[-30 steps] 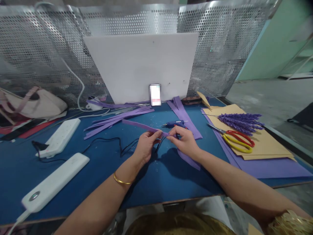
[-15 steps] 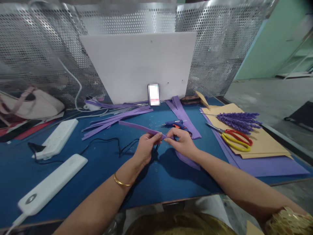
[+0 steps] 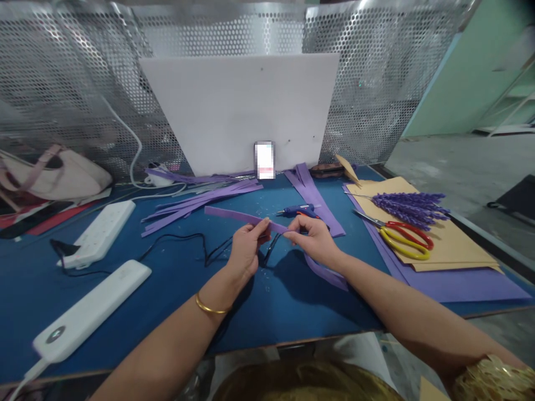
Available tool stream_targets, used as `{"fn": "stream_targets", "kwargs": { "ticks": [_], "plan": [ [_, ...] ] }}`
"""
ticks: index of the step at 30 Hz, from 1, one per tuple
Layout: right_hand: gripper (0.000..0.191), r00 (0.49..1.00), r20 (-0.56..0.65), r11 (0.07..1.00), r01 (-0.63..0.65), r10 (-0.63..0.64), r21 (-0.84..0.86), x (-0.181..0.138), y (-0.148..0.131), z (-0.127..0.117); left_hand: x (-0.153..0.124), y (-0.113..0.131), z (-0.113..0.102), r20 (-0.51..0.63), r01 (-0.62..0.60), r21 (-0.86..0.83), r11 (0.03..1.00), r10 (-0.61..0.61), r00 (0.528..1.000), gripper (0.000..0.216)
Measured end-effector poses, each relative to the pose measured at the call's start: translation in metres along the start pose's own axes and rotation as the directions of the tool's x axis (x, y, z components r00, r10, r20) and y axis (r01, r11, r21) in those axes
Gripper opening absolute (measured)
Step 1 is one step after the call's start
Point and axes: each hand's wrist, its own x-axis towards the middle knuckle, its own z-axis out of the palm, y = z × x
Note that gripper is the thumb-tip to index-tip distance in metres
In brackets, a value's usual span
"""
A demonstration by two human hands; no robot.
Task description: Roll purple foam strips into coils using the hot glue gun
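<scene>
Both hands hold one long purple foam strip (image 3: 234, 214) a little above the blue table (image 3: 167, 284). My left hand (image 3: 246, 250) pinches it between thumb and fingers near its middle. My right hand (image 3: 315, 242) pinches the same strip just to the right, and the strip's tail runs down under that wrist to the table. The strip's far end points left and away. A blue glue gun (image 3: 298, 211) lies just beyond my right hand, and its black cord (image 3: 192, 242) loops under my left hand.
Several purple strips (image 3: 196, 203) lie behind, and two more (image 3: 313, 195) at centre right. Red and yellow scissors (image 3: 403, 236) and finished purple sprigs (image 3: 409, 207) rest on brown paper (image 3: 455, 245) over purple sheets. Two white power strips (image 3: 90, 314) and a pink bag (image 3: 50, 175) sit at left.
My hands have drawn slightly apart along the strip, so a short stretch of it now shows between the two pinches. Everything else on the table stayed put.
</scene>
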Motion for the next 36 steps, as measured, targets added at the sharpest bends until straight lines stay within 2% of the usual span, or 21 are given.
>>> {"fn": "stream_targets", "kwargs": {
  "ticks": [6, 13, 17, 24, 28, 30, 31, 33, 36],
  "plan": [
    [0.021, 1.0, -0.013, 0.999, -0.018, 0.019, 0.046, 0.004, 0.001, -0.005, 0.013, 0.018, -0.011, -0.126, -0.023, -0.095, 0.995, 0.011, 0.992, 0.035],
    [0.023, 0.996, -0.011, 0.99, -0.086, 0.087, 0.113, 0.011, 0.005, -0.011, 0.032, 0.032, -0.024, -0.29, -0.009, -0.201, 0.98, -0.051, 0.956, 0.006],
    [0.023, 0.993, -0.008, 0.984, -0.112, 0.114, 0.139, 0.015, 0.009, -0.015, 0.038, 0.039, -0.03, -0.366, -0.053, -0.198, 0.979, -0.023, 0.93, 0.007],
    [0.022, 0.991, -0.032, 0.98, -0.12, 0.126, 0.16, 0.019, 0.011, -0.014, 0.036, 0.05, -0.032, -0.345, -0.02, -0.231, 0.973, -0.063, 0.937, 0.019],
    [0.021, 0.99, -0.044, 0.975, -0.126, 0.136, 0.183, 0.019, 0.011, -0.015, 0.037, 0.048, -0.031, -0.297, -0.006, -0.249, 0.968, -0.071, 0.952, 0.027],
    [0.022, 0.987, -0.067, 0.976, -0.129, 0.143, 0.175, 0.019, 0.012, -0.015, 0.035, 0.043, -0.028, -0.246, 0.006, -0.238, 0.971, -0.066, 0.967, 0.042],
    [0.023, 0.987, -0.064, 0.976, -0.131, 0.144, 0.173, 0.018, 0.012, -0.015, 0.033, 0.039, -0.026, -0.224, 0.009, -0.223, 0.975, -0.06, 0.973, 0.043],
    [0.024, 0.989, -0.048, 0.976, -0.13, 0.141, 0.172, 0.017, 0.014, -0.014, 0.032, 0.032, -0.024, -0.156, 0.005, -0.144, 0.99, -0.028, 0.987, 0.03],
    [0.025, 0.99, -0.01, 0.976, -0.135, 0.138, 0.173, 0.016, 0.015, -0.012, 0.031, 0.026, -0.022, -0.184, -0.021, -0.096, 0.995, 0.003, 0.983, 0.024]
  ]
}}
